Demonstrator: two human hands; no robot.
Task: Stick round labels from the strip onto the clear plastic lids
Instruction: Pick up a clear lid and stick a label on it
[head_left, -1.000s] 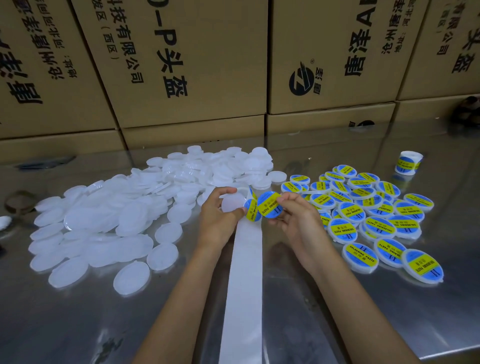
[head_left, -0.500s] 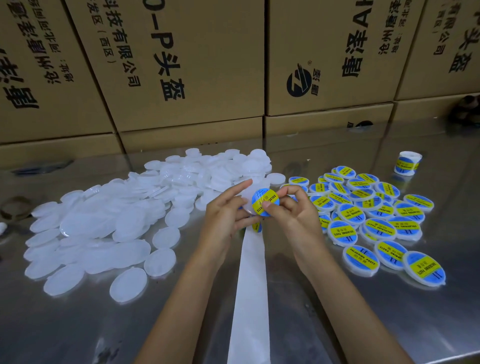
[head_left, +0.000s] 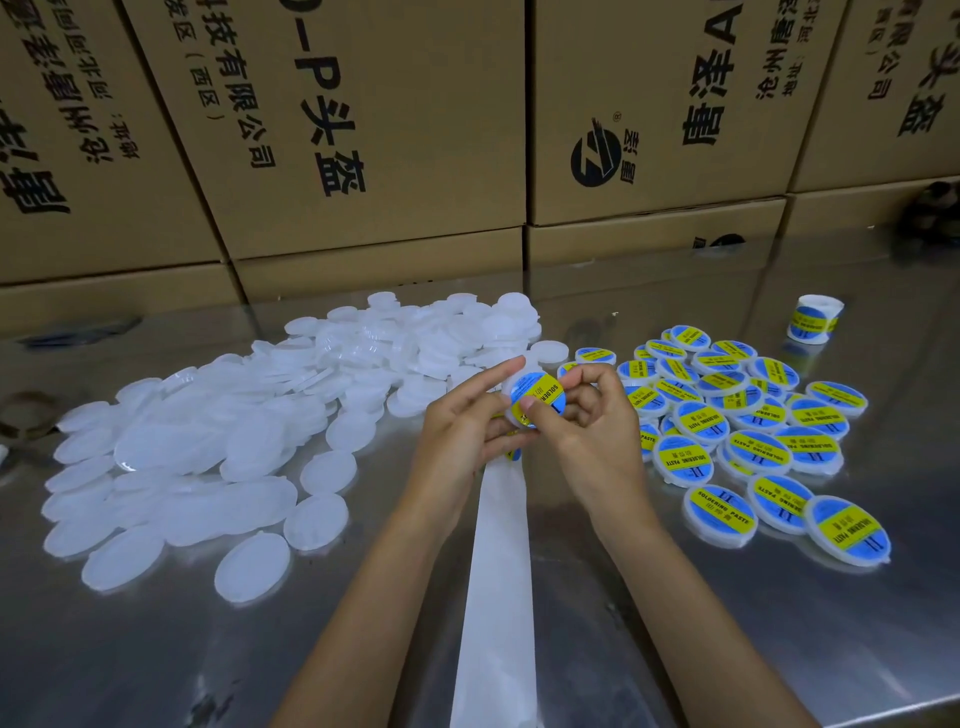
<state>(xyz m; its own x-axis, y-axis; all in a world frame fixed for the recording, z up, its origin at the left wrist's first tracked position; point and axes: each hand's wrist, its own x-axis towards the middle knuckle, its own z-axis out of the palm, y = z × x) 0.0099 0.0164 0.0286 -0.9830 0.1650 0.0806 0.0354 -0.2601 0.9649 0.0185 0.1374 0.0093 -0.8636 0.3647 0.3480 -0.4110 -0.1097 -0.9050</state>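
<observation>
1. Brown printed cardboard cartons (head_left: 363, 130), stacked behind; tops cut off.
2. Shiny steel worktop (head_left: 779, 623).
3. Heap of bare clear round plastic lids (head_left: 249, 447), left.
4. Cluster of blue-and-yellow labelled lids (head_left: 748, 436), right.
5. White backing strip (head_left: 498, 571); near end cut off.
6. Left hand (head_left: 462, 431) and right hand (head_left: 597, 431) pinch one labelled lid (head_left: 537, 397) above the strip; its rim partly hidden.

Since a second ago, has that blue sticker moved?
Yes. The blue sticker has left the white strip and now sits on a lid between both hands, farther from the strip's end.
</observation>
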